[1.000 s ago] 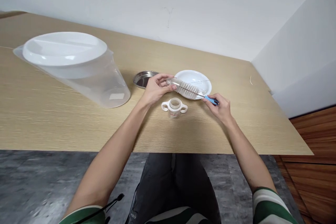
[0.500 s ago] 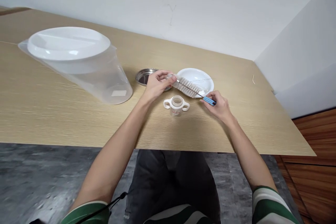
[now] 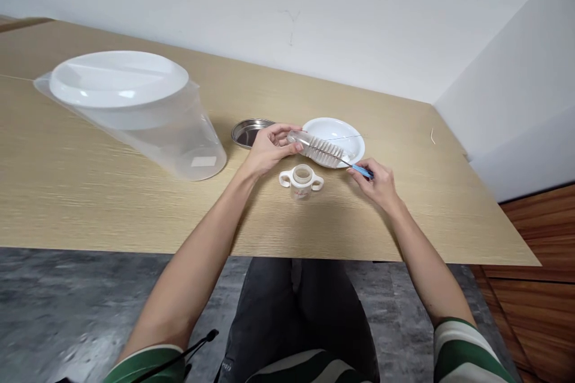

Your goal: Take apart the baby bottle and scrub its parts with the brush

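Between the fingers of my left hand (image 3: 271, 146) is a clear plastic cap (image 3: 298, 139), its open end facing right. My right hand (image 3: 376, 182) grips the blue handle of a bottle brush (image 3: 329, 152). The brush's white bristles point left, with their tip at the mouth of the cap; how far they reach inside I cannot tell. Just below, a small two-handled baby bottle (image 3: 301, 179) stands upright on the table without a lid. A white bowl (image 3: 335, 125) sits behind the brush, partly covered by it. Some small white thing shows at the bowl's near edge.
A tall translucent pitcher (image 3: 179, 143) with a white lid stands on the left of the wooden table (image 3: 135, 209). An oval metal tray (image 3: 247, 131) lies behind my left hand, which hides part of it. A thin whitish strip (image 3: 432, 136) lies far right.
My right hand has shifted slightly right, and the brush handle has turned a little in it. More of the cap shows beyond my left fingers. The bottle and bowl stay in place.
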`<action>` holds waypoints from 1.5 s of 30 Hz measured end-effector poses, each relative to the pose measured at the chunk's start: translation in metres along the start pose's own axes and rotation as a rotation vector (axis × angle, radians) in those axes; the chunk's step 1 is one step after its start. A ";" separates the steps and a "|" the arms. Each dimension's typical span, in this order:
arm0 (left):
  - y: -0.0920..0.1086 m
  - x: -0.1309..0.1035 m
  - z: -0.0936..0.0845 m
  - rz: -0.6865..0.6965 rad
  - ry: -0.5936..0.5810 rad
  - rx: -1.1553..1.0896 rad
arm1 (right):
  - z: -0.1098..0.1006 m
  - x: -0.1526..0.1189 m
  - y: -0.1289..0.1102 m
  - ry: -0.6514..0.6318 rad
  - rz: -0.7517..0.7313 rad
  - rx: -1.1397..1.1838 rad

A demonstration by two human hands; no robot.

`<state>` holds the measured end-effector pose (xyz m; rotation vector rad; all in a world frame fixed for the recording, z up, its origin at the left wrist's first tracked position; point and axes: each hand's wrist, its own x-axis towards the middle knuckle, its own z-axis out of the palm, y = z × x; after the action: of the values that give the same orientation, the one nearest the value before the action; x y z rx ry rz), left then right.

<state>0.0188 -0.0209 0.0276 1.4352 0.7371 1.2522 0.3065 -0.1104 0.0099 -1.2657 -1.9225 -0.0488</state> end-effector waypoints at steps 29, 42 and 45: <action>-0.005 0.003 -0.002 -0.027 0.185 -0.064 | -0.006 0.006 0.008 0.163 0.098 0.132; -0.009 0.008 -0.005 0.018 0.213 -0.031 | 0.003 0.003 0.000 0.089 0.224 0.164; -0.010 0.009 -0.006 -0.012 0.296 -0.057 | 0.002 0.003 0.001 0.110 0.177 0.183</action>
<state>0.0173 -0.0077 0.0201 1.2109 0.8986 1.4826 0.3054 -0.1063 0.0099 -1.2771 -1.6743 0.1422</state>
